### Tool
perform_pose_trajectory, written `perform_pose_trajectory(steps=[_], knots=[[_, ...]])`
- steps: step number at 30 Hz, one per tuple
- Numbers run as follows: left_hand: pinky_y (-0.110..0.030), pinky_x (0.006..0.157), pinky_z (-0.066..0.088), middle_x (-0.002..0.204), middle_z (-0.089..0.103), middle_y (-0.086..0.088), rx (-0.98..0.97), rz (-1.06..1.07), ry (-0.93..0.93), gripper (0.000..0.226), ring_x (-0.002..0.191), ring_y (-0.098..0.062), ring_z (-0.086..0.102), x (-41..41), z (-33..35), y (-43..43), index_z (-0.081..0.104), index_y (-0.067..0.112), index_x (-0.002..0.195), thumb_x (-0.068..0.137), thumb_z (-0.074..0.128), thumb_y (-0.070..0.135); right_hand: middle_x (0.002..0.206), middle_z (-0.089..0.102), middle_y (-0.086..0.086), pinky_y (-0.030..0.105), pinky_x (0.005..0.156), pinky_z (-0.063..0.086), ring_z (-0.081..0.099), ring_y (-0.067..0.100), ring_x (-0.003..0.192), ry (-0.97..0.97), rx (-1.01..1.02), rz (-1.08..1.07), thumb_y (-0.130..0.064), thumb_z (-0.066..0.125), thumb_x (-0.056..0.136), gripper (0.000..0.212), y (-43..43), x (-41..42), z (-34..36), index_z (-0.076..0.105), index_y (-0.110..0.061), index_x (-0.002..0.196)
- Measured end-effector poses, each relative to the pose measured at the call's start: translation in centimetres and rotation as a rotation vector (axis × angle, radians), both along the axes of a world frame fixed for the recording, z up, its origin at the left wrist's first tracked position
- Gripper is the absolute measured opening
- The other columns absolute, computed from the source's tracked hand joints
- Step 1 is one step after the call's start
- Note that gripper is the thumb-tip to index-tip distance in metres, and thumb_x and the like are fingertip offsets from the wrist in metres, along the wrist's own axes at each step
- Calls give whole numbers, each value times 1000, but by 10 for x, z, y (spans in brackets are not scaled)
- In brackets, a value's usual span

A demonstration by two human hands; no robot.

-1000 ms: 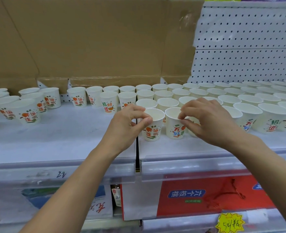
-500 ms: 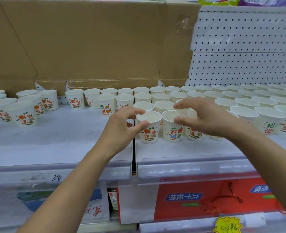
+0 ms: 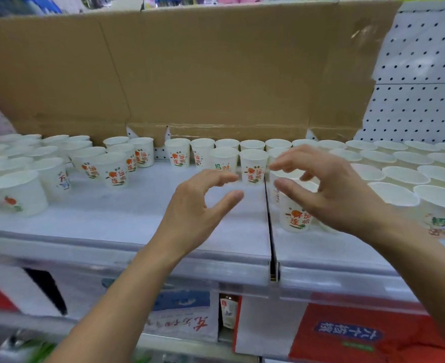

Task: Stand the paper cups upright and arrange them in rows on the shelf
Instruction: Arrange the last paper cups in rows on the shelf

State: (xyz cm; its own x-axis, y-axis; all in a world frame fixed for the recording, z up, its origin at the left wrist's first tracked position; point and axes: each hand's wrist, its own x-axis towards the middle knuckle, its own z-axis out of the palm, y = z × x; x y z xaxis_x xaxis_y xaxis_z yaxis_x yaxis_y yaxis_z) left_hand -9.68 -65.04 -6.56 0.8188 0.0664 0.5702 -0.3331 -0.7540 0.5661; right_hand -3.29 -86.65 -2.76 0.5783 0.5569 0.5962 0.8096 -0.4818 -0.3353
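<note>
**Both hands free above the shelf; paper cups standing mouth up**

Nearest, the left hand (image 3: 197,208) hovered over a bare stretch of the shelf (image 3: 137,213), fingers loosely curved and holding nothing. The right hand (image 3: 341,197) arched over the front cup (image 3: 296,218) with fingers spread and no pinch visible, probably to guard it against tipping. That cup stood just right of the shelf seam (image 3: 268,218), long axis vertical, mouth up, print facing near. Behind it the arranged rows (image 3: 404,176) ran right. A looser group (image 3: 17,195) stood at the left, also upright. A cardboard sheet (image 3: 216,74) backed the shelf.
</note>
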Motion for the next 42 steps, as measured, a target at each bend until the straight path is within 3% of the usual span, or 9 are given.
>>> perform_pose_trajectory(steps=[4,10,14,20,23,27,32,37,42], knots=[[-10,85,44,113,60,20,1,170,7,33,99,13,52,-14,10,83,63,29,119,87,64,39,101,61,-16,36,77,52,59,4,89,49,-64,118,-36,61,88,20,75,11,1,67,-29,105],[-34,96,42,133,55,0,156,466,114,41,115,-16,51,5,18,217,57,20,130,91,62,31,103,60,-12,40,85,51,60,10,90,136,-206,132,-30,60,90,20,208,50,10,66,-30,109],[-38,106,34,138,53,-3,310,407,236,46,129,-25,43,28,3,260,52,18,135,92,60,33,133,50,0,38,95,45,52,21,115,109,-297,55,-11,50,93,39,296,79,8,55,-27,129],[-41,89,44,113,62,-4,328,344,246,18,110,-26,51,35,-4,279,70,13,96,89,62,28,140,37,4,37,83,41,35,26,132,34,-519,-52,-2,50,90,50,375,105,-8,50,-28,133],[-36,86,45,112,62,2,288,315,207,23,105,-19,54,24,-3,279,71,13,90,87,66,36,126,47,7,39,76,47,44,28,119,-43,-496,-57,-18,49,94,22,378,106,-13,64,-19,110],[-34,84,47,112,62,8,184,242,198,30,99,-12,55,16,7,271,71,19,94,83,65,47,115,53,1,39,75,50,50,20,106,-66,-447,-25,-28,52,94,17,342,86,-10,65,-18,98],[-33,86,51,113,65,8,25,50,170,30,101,-8,58,35,13,246,55,27,58,74,75,42,97,54,-3,36,70,46,49,15,82,-27,-413,-105,-28,57,91,13,264,65,5,66,-20,91],[-33,92,50,119,63,7,39,-39,235,23,104,-9,58,73,11,228,63,22,68,75,78,37,81,57,-4,43,71,49,55,20,79,22,-439,-218,-22,61,88,10,215,71,9,69,-17,86],[-12,82,42,129,55,11,105,-134,313,17,111,-6,51,105,13,227,66,22,84,76,80,25,87,54,-8,38,74,49,53,17,85,5,-479,-233,-18,57,90,17,213,79,5,71,-20,98]])
